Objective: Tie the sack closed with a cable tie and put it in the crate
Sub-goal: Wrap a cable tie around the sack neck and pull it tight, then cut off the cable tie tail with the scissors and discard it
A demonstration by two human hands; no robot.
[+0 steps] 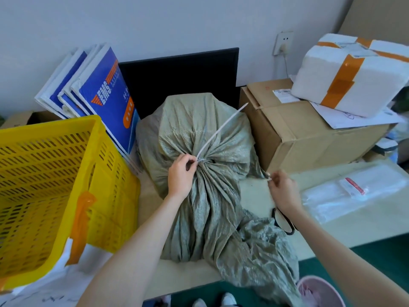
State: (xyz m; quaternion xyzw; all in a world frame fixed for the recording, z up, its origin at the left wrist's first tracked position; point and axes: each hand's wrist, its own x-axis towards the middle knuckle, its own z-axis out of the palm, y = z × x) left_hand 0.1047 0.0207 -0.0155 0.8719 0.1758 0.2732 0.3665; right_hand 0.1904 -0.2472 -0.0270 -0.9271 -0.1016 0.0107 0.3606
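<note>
A grey-green woven sack lies on the table, its neck gathered at the middle. A white cable tie is cinched round the neck, and its long tail sticks up and to the right. My left hand pinches the sack's neck at the tie's head. My right hand hovers to the right of the sack, its fingers pinching a small white bit. The sack's loose mouth spills toward me over the table edge. The yellow slotted crate stands at the left, with nothing seen inside.
Blue and white mailers lean behind the crate. A black panel stands behind the sack. A cardboard box carries a taped white foam box. Clear bags lie at the right. A pink bin sits on the floor.
</note>
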